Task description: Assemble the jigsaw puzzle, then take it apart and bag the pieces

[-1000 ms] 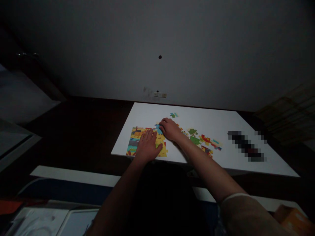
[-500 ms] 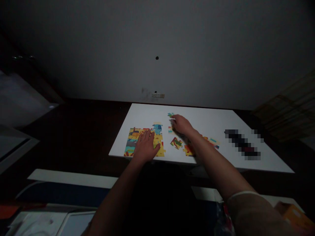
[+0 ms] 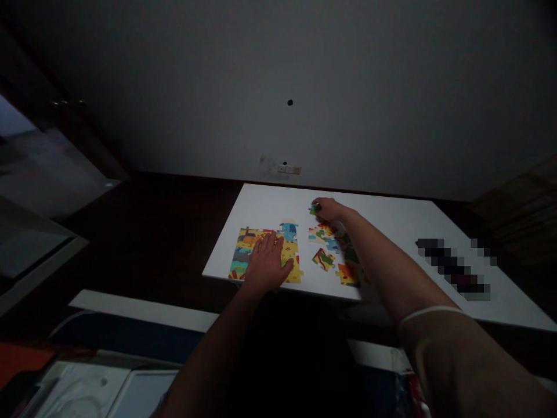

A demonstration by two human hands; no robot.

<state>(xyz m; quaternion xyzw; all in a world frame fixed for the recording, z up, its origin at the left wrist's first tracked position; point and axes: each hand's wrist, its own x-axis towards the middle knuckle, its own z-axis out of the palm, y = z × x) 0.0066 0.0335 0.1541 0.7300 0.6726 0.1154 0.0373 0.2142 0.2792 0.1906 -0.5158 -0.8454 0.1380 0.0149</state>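
A partly assembled colourful jigsaw [image 3: 246, 252] lies at the near left of a white board [image 3: 391, 220]. My left hand [image 3: 267, 264] rests flat on it, fingers stretched out. My right hand [image 3: 327, 209] reaches to the far middle of the board, with its fingers closed on a small green and blue puzzle piece [image 3: 312, 209]. Several loose puzzle pieces [image 3: 324, 258] lie under and beside my right forearm.
The white board sits on a dark floor against a pale wall with a socket [image 3: 289, 169]. A blurred-out dark object [image 3: 455, 270] lies on the board's right side. A white ledge [image 3: 139, 310] and pale items [image 3: 82, 389] are near me.
My right hand has left the assembled jigsaw and moved away to the far middle of the board, closing on the green and blue piece. My left hand stays flat on the jigsaw.
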